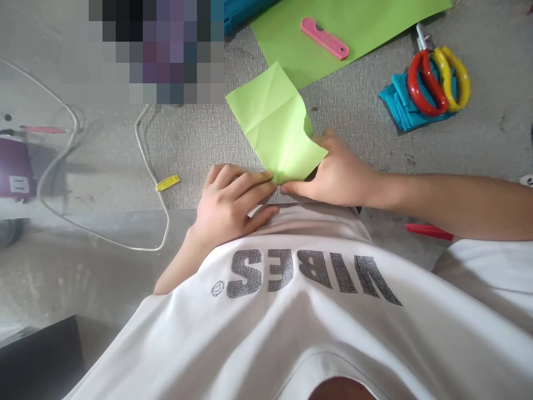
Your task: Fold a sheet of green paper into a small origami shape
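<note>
A light green square of paper (277, 119) with crossing crease lines lies at a slant on the grey table, its right edge curling up. My left hand (235, 200) is stretched out flat, fingertips pressing on the paper's near corner and thumb apart from it. At the paper's right side, my right hand (339, 169) holds the raised edge, its thumb reaching toward the near corner. Some of the right fingers are hidden behind the paper.
Beyond lies a larger green sheet (366, 28) with a pink folding cutter (325, 39) on it. Scissors (427, 83) with red and yellow handles rest on folded blue material (400, 105). A white cable (144, 144) with a yellow tag (167, 183) loops at left.
</note>
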`<state>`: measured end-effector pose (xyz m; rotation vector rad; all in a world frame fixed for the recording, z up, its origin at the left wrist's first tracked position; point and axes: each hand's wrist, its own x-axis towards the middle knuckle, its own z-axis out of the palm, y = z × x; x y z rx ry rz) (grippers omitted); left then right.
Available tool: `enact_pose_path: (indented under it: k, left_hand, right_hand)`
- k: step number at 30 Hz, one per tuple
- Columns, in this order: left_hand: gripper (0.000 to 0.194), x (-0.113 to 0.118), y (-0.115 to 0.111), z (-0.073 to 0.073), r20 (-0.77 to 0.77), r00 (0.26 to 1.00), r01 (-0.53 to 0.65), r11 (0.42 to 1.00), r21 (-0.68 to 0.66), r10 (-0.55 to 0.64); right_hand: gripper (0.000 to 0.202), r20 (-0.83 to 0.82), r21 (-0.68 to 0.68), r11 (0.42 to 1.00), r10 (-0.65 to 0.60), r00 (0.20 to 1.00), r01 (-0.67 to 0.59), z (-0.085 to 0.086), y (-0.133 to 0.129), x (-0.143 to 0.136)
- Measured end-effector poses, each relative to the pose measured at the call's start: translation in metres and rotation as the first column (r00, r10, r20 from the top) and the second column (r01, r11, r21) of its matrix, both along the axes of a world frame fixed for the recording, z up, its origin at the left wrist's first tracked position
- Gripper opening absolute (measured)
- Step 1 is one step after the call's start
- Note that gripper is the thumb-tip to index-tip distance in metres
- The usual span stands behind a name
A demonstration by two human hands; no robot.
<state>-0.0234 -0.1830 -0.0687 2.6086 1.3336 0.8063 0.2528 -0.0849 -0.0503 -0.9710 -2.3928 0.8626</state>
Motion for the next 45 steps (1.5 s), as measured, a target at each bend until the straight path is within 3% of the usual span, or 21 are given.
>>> enact_pose_path:
  k: [12,16,24,33,45]
  left_hand:
    - [0.044,0.002,0.001,0.003,-0.035,0.999,0.008,0.999,0.054,-0.006]
    - [0.039,0.002,0.002,0.003,-0.002,0.999,0.035,0.995,0.091,-0.035]
    - [0.043,-0.002,0.001,0.003,-0.041,0.999,0.024,0.998,-0.062,-0.026]
    - [0.043,0.001,0.002,0.003,-0.029,0.999,0.025,0.999,0.024,-0.024]
    - [0.053,-0.002,0.001,-0.001,-0.085,0.996,0.034,0.999,0.004,-0.034]
  right_hand:
    - [0.035,0.004,-0.016,0.999,0.049,0.999,-0.049,-0.001,0.007,-0.001]
    - [0.046,0.036,-0.046,0.996,0.079,0.996,-0.078,0.010,0.008,-0.006]
    - [0.055,0.245,-0.106,0.993,-0.034,0.969,0.061,0.034,0.001,-0.022]
    - [0.049,0.349,-0.076,0.990,-0.087,0.933,0.120,0.039,-0.002,-0.029]
    - [0.044,0.350,-0.044,0.991,-0.100,0.931,0.123,0.034,-0.001,-0.030]
